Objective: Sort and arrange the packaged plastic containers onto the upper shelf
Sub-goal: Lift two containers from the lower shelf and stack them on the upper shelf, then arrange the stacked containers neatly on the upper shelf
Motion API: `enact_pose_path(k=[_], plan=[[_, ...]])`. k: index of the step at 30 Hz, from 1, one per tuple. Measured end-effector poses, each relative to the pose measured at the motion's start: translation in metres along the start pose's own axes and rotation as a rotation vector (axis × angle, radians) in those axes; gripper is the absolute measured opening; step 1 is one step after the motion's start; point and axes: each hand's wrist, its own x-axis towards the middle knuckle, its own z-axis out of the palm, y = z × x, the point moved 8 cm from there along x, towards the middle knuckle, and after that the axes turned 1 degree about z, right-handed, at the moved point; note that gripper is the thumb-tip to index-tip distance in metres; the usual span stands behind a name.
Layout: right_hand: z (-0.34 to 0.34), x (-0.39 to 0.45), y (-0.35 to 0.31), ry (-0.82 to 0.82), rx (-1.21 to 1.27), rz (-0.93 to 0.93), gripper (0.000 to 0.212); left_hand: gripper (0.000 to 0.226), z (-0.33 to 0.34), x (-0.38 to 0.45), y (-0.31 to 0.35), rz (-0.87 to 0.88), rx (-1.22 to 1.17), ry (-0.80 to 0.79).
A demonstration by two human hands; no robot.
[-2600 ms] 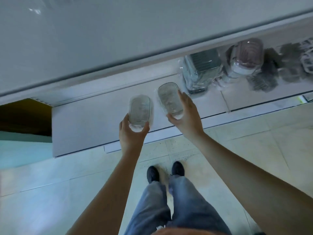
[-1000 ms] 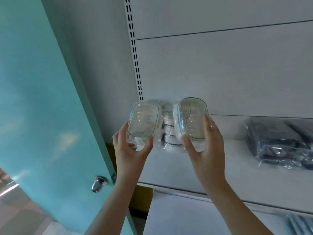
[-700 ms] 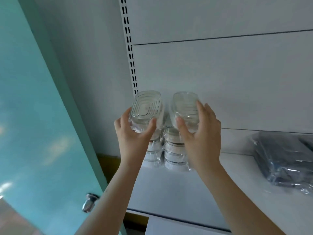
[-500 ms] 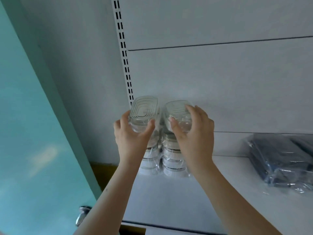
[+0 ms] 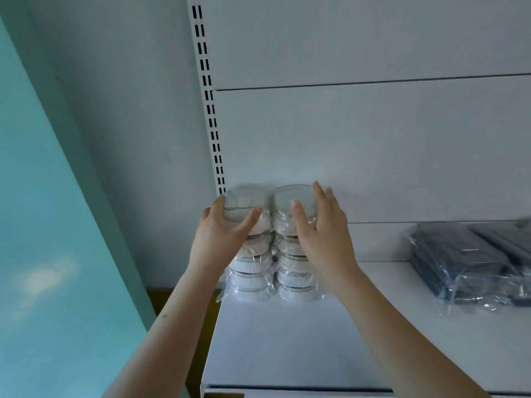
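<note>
Left container (image 5: 244, 203): clear plastic, rounded rectangle shape with stepped ridges on the top face, wrapped in thin glossy film; it sits on top of the left stack (image 5: 251, 271).
Right container (image 5: 293, 198): same clear plastic and same rounded shape, also in film; it sits on top of the right stack (image 5: 296, 278), just beside the left container.
Stacks: two columns of wrapped containers with white bodies and dark rims, standing side by side and touching, at the back left corner of the upper shelf (image 5: 316, 340).
Left hand (image 5: 221, 234): thumb and fingers are curled around the two sides of the left container and grip it.
Right hand (image 5: 321, 225): thumb lies on the front of the right container, the fingers (image 5: 317, 193) reach along its right side; the hand holds it loosely, fingers nearly straight.
Shelf: white, smooth, flat metal board with a front lip.
Back panel (image 5: 373, 153): white sheets with thin horizontal seams; a slotted white upright (image 5: 211, 110) runs along its left edge.
Dark packages (image 5: 471, 265): dark blue-grey flat items in crinkled clear film, lying on the shelf at right, well apart from the stacks.
Room: grey-white wall at left of the upright; a teal door (image 5: 43, 225) at far left.
</note>
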Motion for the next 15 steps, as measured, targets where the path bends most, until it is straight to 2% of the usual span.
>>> enact_pose_path(k=[5,8,12,15], plan=[[-0.014,-0.006,-0.007,0.096,-0.07,-0.063,0.072,0.097,-0.008,-0.001,0.004,0.052,-0.007,0.002],[-0.024,-0.01,-0.013,0.167,-0.096,-0.102,0.074,0.091,-0.017,-0.006,0.011,0.119,0.073,0.095],[-0.047,-0.019,-0.018,0.309,-0.154,-0.176,0.073,0.072,-0.029,-0.031,0.04,0.347,0.151,0.297],[-0.078,-0.033,-0.022,0.441,-0.174,-0.257,0.062,0.058,-0.015,-0.07,0.069,0.537,-0.016,0.283]])
